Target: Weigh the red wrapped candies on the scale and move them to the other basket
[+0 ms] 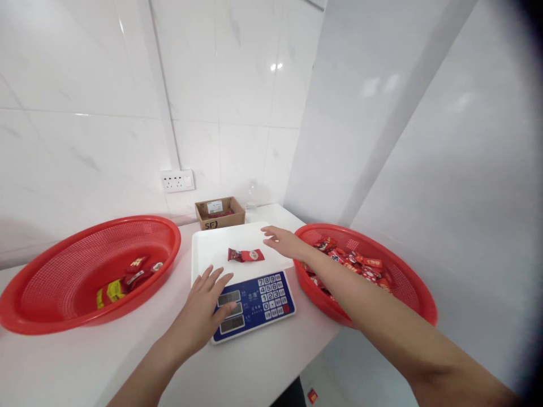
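A white scale (212,240) with a blue keypad panel stands in the middle of the table. On its tray lie red wrapped packets (253,255), side by side and touching. My left hand (207,302) is open with fingers spread, over the left part of the panel and its displays, holding nothing. Above the tray's right edge is my right hand (282,240), open and empty, to the right of the packets. The right red basket (407,265) holds many red packets (356,265), partly hidden by my right forearm. In the left red basket (63,265) are several dark red packets (138,274) and yellow ones (111,293).
Behind the scale, a small open cardboard box (220,213) sits near the wall, beside a clear container (251,195). A socket (178,181) is on the tiled wall. One red packet (313,395) lies on the floor below the table's right edge.
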`<state>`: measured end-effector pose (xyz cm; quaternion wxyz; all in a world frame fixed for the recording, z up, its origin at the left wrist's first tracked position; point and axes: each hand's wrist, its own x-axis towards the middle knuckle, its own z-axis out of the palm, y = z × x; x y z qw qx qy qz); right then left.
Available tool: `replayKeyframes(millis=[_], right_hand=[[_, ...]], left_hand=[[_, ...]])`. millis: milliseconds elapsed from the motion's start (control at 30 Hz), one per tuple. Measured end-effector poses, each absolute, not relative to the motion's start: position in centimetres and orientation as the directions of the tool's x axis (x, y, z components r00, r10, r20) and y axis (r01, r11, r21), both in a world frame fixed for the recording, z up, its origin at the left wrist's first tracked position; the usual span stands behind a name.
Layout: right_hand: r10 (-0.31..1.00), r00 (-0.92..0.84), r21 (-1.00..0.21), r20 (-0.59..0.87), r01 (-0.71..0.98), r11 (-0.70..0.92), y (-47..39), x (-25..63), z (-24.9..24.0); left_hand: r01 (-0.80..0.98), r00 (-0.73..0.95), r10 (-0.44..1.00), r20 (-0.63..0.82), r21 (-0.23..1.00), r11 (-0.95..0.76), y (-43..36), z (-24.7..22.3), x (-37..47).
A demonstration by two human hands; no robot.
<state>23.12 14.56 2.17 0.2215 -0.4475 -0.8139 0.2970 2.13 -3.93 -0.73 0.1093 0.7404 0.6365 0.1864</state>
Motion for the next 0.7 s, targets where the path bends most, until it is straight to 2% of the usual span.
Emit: replayKeyframes(millis=[167,333,433,567,700], right_hand=[[0.933,-0.343,-0.548,0.111,0.762,0.345,15.6,30.8,1.8],[0.941,-0.32,-0.433,-0.114,0.868,0.243,14.2,37.5,-0.6],[0.937,-0.302,-0.391,-0.173,0.895,0.216,12.8,38.6,-2.5],[0.946,-0.296,-0.395,-0.134,0.891,0.222,12.4,38.4,-3.3],[0.959,-0.282,-0.46,-0.032,0.856,0.236,13.3,37.6,-1.1]], left_hand=[[0.903,0.154,0.979,0.136,0.384,-0.195,-3.9,-1.6,2.1],[0.895,0.189,0.961,0.203,0.367,-0.254,-3.5,-2.8,2.3],[0.891,0.21,0.953,0.219,0.358,-0.279,-3.2,-3.2,2.6],[0.893,0.214,0.951,0.224,0.35,-0.283,-3.2,-3.6,2.6],[0.887,0.214,0.944,0.25,0.354,-0.295,-3.4,-3.7,2.4]])
